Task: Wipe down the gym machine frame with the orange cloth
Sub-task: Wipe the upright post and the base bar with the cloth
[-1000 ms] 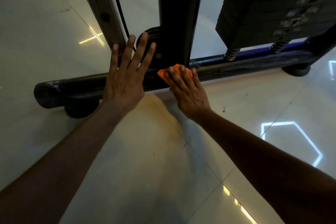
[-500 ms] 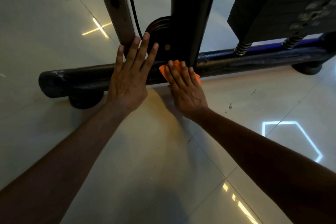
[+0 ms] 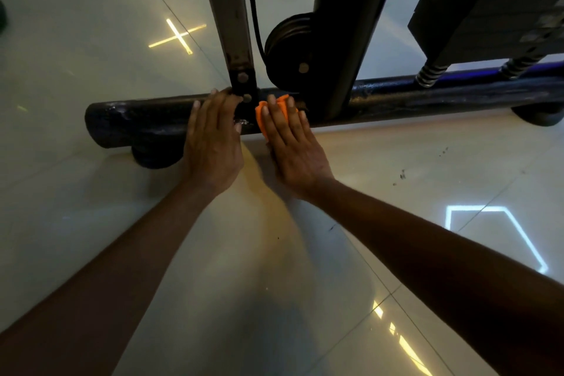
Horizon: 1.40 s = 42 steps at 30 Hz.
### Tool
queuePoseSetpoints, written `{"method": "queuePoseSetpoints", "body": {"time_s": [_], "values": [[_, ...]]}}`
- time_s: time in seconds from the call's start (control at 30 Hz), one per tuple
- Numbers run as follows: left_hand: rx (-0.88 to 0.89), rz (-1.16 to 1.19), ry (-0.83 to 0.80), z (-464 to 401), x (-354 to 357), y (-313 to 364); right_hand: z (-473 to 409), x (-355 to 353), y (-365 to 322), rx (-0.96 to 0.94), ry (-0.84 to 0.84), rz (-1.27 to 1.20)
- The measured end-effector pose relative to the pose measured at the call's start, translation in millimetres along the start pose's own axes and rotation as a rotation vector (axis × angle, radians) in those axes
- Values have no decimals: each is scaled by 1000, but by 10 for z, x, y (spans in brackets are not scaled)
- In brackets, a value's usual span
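A: What is closest to the camera?

B: 2 bare forearms reach forward over a glossy tiled floor that mirrors ceiling lights.

A: And the hands?

B: The left hand lies flat on the black base tube of the gym machine frame, fingers straight and relaxed, fingertips at the foot of a bolted grey upright bar. The right hand sits just beside it, fingers straight, pressing the orange cloth against the same tube.

A: Where exactly is the cloth?

B: On the tube between the grey bar and a black upright post, mostly covered by the right fingers.

A: What lies beyond?

B: A black pulley wheel with a cable rising from it, then 2 coil springs under a dark weight stack on the right
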<state>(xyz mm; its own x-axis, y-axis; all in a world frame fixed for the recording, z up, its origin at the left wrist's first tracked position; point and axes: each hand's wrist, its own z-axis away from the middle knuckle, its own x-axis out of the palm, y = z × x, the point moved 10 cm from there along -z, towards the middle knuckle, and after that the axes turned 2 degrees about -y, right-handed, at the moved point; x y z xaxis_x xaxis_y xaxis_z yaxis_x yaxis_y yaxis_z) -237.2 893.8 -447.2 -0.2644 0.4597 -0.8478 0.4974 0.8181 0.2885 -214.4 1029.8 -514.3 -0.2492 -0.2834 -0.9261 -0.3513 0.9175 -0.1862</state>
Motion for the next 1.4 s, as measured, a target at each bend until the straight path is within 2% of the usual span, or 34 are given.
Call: {"method": "queuePoseSetpoints", "body": {"time_s": [0.17,0.3,0.47,0.63,0.8,0.87,1.0,1.17,1.4], "values": [[-43,16,-17,-83,15,-229,6,-85,133,170,54,-16],[-86,-10,-111,-80,138,-445,-166,-24,-78,276,124,-79],[-28,-78,-148,-61,175,-477,-91,-178,169,158,97,11],[-39,-83,-131,-58,184,-473,-226,-152,-82,288,155,-69],[-55,-65,-125,-70,214,-498,-176,-226,137,84,81,74],[-63,-73,-117,-74,235,-503,-123,-254,210,120,86,61],[-75,-77,-107,-62,251,-495,-255,-206,-79,243,154,-64],[-62,-68,-131,-65,241,-514,-162,-275,143,87,57,45],[-72,-65,-144,-47,221,-491,-242,-226,-20,219,131,-3]]}}
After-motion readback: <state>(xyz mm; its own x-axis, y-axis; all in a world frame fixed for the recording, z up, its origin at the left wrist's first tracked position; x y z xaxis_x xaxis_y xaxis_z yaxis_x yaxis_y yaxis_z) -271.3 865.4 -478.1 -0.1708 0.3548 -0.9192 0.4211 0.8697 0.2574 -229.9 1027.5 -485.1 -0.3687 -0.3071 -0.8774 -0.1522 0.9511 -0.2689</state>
